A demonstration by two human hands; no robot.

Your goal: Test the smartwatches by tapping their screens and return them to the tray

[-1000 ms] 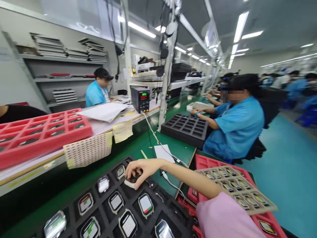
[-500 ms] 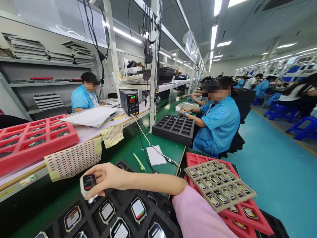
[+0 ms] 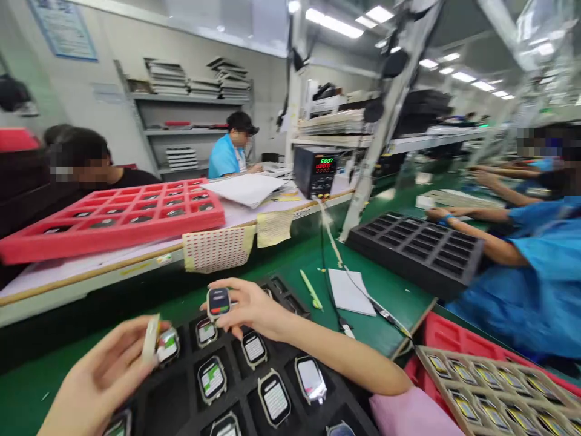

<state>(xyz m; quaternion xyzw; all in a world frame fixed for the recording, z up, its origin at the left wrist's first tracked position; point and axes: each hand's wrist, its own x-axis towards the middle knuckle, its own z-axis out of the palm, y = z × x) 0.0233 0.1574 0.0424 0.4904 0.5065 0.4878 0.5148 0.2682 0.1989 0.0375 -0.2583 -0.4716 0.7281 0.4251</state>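
My right hand [image 3: 254,307] pinches a smartwatch [image 3: 219,303] without straps, its lit screen facing me, above the far part of a black foam tray [image 3: 167,396]. Lower left, my left hand [image 3: 102,369] has its fingers closed on a pale piece with a yellow edge [image 3: 151,339], which looks like a watch case seen edge-on. Right behind that piece, a watch with a green and white screen [image 3: 167,346] shows at the tray's left side. Several more lit watches, such as one with a text screen [image 3: 274,398], lie in the tray's pockets.
A beige tray of yellow-marked watch cases [image 3: 508,369] rests on red foam trays [image 3: 447,333] at right. A white pad [image 3: 351,292], green pen [image 3: 311,290] and cables lie ahead. Beyond are a power supply [image 3: 315,172], black trays [image 3: 415,248] and a co-worker in blue [image 3: 531,266].
My view has swung left. My left hand has come into view holding the pale, yellow-edged piece. My right hand still holds a watch, its screen now turned toward me.
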